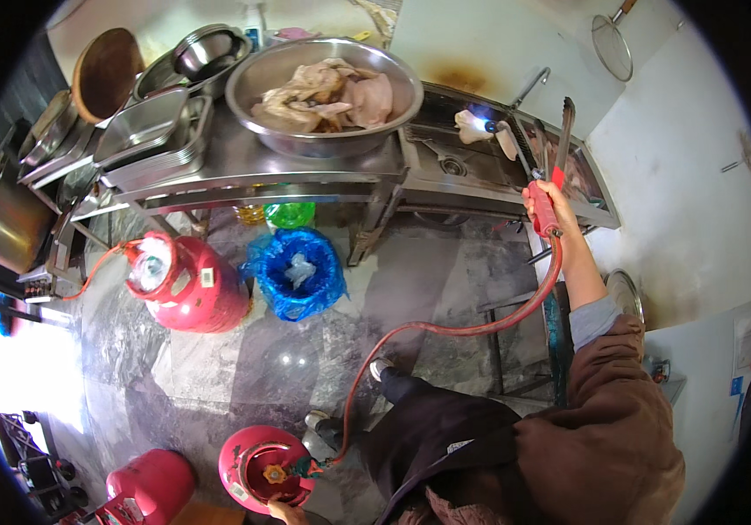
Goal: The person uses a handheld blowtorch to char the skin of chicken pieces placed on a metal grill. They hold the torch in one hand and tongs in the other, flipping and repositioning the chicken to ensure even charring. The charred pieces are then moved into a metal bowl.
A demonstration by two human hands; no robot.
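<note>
My right hand (554, 203) grips the red handle of a gas torch (544, 209), arm stretched out over the stove. From the torch's nozzle a blue-white flame plays on a pale piece of meat (472, 126) above the burner (453, 164). Metal tongs (565, 134) with a red grip stand beside the torch; whether the hand also holds them is unclear. A red hose (441, 327) runs from the handle down to a pink gas cylinder (234, 453) at the bottom. My left hand (287, 513), partly cut off by the view, has its fingers over that cylinder's rim.
A large steel bowl (323, 146) of raw poultry stands on the steel table (231, 154), left of the stove. Stacked steel trays (145, 134) sit further left. Another pink cylinder (201, 282) and a blue-lined bin (296, 279) are on the floor. A tap (533, 85) rises behind the stove.
</note>
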